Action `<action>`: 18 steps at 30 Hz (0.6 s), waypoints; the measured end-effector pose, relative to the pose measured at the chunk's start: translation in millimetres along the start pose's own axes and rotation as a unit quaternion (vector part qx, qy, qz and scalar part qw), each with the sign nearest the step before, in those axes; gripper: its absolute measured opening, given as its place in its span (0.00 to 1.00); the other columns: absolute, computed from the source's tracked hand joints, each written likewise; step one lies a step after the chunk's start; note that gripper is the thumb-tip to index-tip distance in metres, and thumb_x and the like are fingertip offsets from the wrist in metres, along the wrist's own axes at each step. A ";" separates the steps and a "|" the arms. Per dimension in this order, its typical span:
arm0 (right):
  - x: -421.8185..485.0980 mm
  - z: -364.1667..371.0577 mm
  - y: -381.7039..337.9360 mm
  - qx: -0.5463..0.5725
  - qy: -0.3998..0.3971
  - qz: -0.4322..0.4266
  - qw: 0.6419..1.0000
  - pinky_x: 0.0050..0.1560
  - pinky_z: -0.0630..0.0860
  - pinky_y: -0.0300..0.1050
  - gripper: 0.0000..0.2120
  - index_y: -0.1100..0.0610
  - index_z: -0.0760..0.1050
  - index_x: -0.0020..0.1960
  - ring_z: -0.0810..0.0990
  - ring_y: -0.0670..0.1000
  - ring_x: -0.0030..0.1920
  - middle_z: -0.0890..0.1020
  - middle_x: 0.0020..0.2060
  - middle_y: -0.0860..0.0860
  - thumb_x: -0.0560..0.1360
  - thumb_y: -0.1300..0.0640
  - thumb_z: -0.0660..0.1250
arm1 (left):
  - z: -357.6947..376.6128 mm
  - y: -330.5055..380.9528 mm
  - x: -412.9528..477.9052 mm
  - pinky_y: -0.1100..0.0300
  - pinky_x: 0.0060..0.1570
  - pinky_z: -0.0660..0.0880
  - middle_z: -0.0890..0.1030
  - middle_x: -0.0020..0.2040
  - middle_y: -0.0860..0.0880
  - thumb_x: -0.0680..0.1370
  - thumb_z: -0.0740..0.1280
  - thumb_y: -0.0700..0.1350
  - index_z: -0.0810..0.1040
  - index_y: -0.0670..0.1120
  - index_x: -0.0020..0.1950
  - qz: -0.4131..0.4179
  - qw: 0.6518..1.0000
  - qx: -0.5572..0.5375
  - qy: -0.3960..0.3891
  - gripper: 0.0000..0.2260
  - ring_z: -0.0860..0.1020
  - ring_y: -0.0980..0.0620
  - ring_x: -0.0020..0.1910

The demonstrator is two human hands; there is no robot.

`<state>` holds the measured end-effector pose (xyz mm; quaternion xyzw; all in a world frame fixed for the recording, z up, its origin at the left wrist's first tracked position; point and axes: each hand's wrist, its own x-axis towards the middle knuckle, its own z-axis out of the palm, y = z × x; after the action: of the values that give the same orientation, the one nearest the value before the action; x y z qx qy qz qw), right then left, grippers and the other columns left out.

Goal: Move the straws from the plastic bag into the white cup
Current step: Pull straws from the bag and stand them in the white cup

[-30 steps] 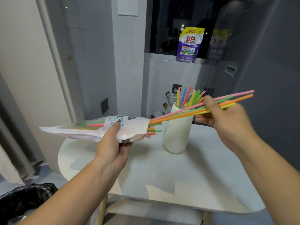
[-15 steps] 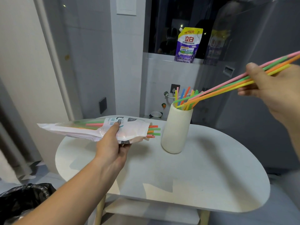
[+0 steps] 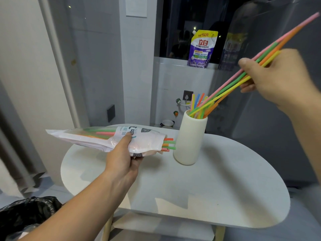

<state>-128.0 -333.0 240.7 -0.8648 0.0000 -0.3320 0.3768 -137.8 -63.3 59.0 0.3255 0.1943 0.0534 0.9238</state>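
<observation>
My left hand grips a plastic bag held level above the table, left of the white cup. Several straw ends in orange, green and pink poke out of the bag's open right end, close to the cup's side. My right hand is up at the right, pinching a bundle of straws in pink, green, orange and yellow. The bundle slants down to the left and its lower tips sit inside the cup's mouth. Several other straws stand in the cup.
The cup stands on a rounded white table with a lower shelf. A purple detergent pouch sits on the ledge behind. A black rubbish bag lies at the lower left. A grey fridge stands at the right.
My right hand pulled the straw bundle out of the bag, lifted it up to the right, then tilted it down so its tips entered the cup. The left hand and bag barely moved.
</observation>
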 end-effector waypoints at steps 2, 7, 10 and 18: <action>1.4 5.2 -3.8 -0.021 -0.014 -0.002 1.000 0.28 0.76 0.36 0.18 0.61 0.80 0.49 0.84 0.44 0.29 0.84 0.36 0.52 0.78 0.45 0.68 | 0.1 -0.1 0.1 0.49 0.42 0.85 0.86 0.58 0.45 0.80 0.70 0.40 0.76 0.46 0.65 0.001 1.000 0.003 -0.001 0.14 0.86 0.48 0.52; 8.5 19.0 -7.0 -0.030 -0.044 -0.001 0.999 0.31 0.76 0.40 0.14 0.57 0.79 0.48 0.83 0.42 0.28 0.84 0.38 0.51 0.77 0.45 0.69 | 0.2 0.4 -1.8 0.50 0.45 0.85 0.86 0.58 0.45 0.80 0.70 0.40 0.77 0.46 0.65 0.000 1.000 0.001 -0.002 0.14 0.86 0.48 0.52; 11.6 29.0 -4.3 -0.053 -0.072 0.002 0.996 0.30 0.74 0.39 0.12 0.56 0.78 0.47 0.82 0.39 0.26 0.82 0.37 0.50 0.78 0.46 0.69 | 0.5 0.3 -3.4 0.52 0.36 0.86 0.86 0.58 0.45 0.81 0.70 0.40 0.76 0.46 0.67 -0.002 1.000 -0.002 -0.003 0.15 0.86 0.48 0.50; 14.3 65.2 8.2 -0.098 -0.150 0.048 0.983 0.45 0.84 0.53 0.18 0.62 0.79 0.47 0.86 0.55 0.37 0.85 0.41 0.57 0.76 0.45 0.70 | 2.7 -0.6 -5.8 0.54 0.31 0.84 0.86 0.54 0.46 0.81 0.69 0.39 0.77 0.46 0.61 -0.007 1.000 0.000 -0.004 0.10 0.86 0.50 0.47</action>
<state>-77.4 -299.9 211.3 -0.9364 0.0171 -0.1785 0.3016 -142.1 -66.6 62.4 0.3241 0.1932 0.0454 0.9250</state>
